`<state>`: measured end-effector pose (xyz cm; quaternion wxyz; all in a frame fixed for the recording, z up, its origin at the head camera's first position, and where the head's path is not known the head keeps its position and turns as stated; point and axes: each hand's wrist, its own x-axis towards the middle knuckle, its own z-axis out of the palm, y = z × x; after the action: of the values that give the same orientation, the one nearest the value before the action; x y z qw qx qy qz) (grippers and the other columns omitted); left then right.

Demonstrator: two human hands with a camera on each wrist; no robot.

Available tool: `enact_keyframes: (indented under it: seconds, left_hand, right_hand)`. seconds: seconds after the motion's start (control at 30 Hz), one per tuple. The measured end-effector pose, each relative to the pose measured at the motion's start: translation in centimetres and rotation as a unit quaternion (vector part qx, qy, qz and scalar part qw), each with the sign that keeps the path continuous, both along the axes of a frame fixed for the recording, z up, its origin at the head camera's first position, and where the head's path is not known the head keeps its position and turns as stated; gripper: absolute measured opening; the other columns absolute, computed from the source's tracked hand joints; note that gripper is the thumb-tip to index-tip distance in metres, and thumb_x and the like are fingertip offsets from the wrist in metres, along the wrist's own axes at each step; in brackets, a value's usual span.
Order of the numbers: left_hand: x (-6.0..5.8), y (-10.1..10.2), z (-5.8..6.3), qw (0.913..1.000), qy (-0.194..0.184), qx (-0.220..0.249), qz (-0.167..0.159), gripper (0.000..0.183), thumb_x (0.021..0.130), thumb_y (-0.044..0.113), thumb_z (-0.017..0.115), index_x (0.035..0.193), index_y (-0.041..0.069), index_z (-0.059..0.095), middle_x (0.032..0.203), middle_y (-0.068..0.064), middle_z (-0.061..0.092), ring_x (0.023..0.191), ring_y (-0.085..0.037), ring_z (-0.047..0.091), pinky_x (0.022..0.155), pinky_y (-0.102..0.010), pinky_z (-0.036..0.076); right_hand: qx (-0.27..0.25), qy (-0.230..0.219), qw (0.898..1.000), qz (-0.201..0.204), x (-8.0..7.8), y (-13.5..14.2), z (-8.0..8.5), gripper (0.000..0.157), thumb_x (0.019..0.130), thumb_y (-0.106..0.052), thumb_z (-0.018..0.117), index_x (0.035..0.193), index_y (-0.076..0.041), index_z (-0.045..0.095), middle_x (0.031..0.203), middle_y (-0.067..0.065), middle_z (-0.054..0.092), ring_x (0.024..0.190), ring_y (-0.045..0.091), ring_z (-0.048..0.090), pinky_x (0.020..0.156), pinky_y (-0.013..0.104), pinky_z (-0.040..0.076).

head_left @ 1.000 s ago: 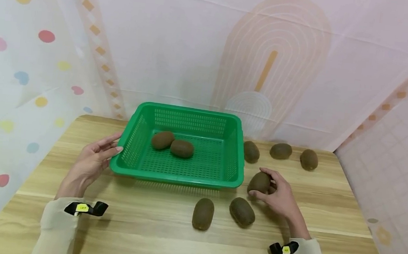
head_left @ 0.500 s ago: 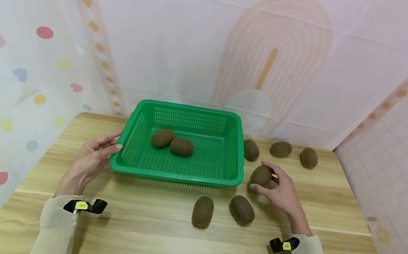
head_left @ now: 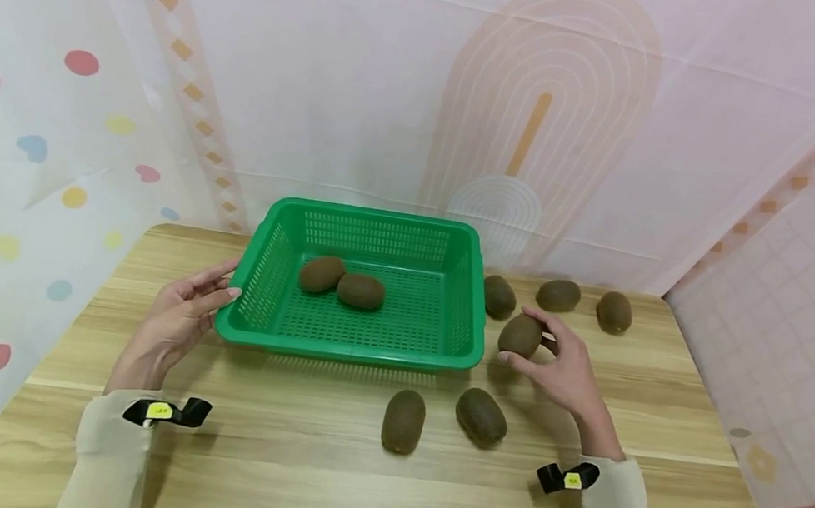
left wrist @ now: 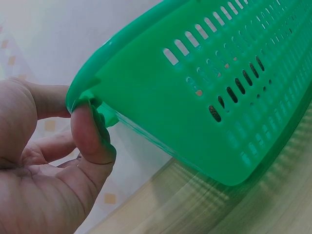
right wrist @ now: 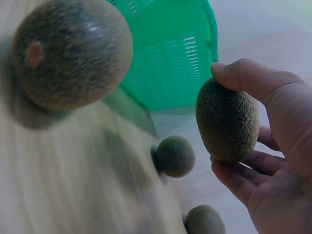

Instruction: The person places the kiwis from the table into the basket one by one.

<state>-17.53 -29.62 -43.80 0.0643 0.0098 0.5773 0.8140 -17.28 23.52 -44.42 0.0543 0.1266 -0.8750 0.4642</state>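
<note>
In the head view, a person's left hand [head_left: 172, 328] grips a green plastic basket [head_left: 366, 354] holding two kiwifruit [head_left: 361, 291]; the right hand [head_left: 563, 371] grasps a brown kiwifruit [head_left: 521, 336] just beside it, above the tabletop [head_left: 276, 482]. Left wrist: thumb and fingers [left wrist: 52, 101] pinch the rim. Right wrist: fingers clasp the brown kiwifruit.

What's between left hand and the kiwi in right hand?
Head view: the green basket, with two kiwis in it, then a narrow strip of bare table before the held kiwi. The left hand pinches the basket's rim.
</note>
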Motion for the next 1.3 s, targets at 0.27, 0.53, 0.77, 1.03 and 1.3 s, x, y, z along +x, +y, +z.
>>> enact_keyframes:
  seconds: [0.27,0.53,0.77,1.03,1.3]
  left_hand:
    - [-0.2,0.2,0.1,1.0,-0.007,-0.003,0.0,0.058,0.098,-0.001,0.066,0.153,0.008,0.048,0.109,0.001,0.067,0.093,-0.008,0.07,0.078,-0.019,0.062]
    - [-0.3,0.1,0.2,0.9999,-0.01,-0.005,0.003,0.06,0.097,0.0,0.067,0.153,0.008,0.047,0.108,0.002,0.066,0.091,-0.007,0.069,0.076,-0.02,0.063]
    - [-0.2,-0.1,0.1,0.9999,-0.011,0.005,0.004,0.055,0.098,-0.001,0.066,0.15,0.011,0.053,0.106,0.002,0.068,0.09,-0.008,0.071,0.075,-0.02,0.063]
    - [-0.1,-0.1,0.1,0.9999,-0.011,-0.002,0.007,0.057,0.097,0.0,0.068,0.151,0.01,0.052,0.106,0.002,0.067,0.09,-0.008,0.071,0.075,-0.02,0.063]
    - [-0.1,-0.1,0.0,0.9999,-0.016,0.0,0.006,0.058,0.097,0.0,0.068,0.151,0.011,0.051,0.106,0.002,0.067,0.09,-0.007,0.071,0.075,-0.02,0.063]
  right_hand:
    - [0.0,0.016,1.0,-0.003,-0.2,-0.4,1.2,0.072,0.082,-0.018,0.088,0.145,-0.009,0.055,0.142,0.011,0.06,0.125,0.025,0.058,0.111,0.048,0.05]
    - [-0.004,0.027,1.0,0.008,-0.6,-1.1,2.4,0.071,0.084,-0.021,0.087,0.145,-0.008,0.055,0.139,0.01,0.062,0.124,0.026,0.059,0.112,0.049,0.05]
    - [0.001,0.033,0.999,0.021,-1.0,-2.1,3.5,0.07,0.084,-0.025,0.087,0.146,-0.016,0.055,0.146,0.007,0.058,0.128,0.026,0.057,0.113,0.05,0.049]
    - [0.005,0.051,0.998,0.039,-1.6,-3.3,4.4,0.07,0.084,-0.028,0.087,0.146,-0.021,0.056,0.147,0.006,0.058,0.134,0.023,0.054,0.113,0.05,0.05]
    - [0.005,0.057,0.996,0.063,-1.6,-4.8,5.0,0.072,0.083,-0.025,0.088,0.147,-0.018,0.055,0.146,0.005,0.058,0.133,0.023,0.055,0.11,0.049,0.051]
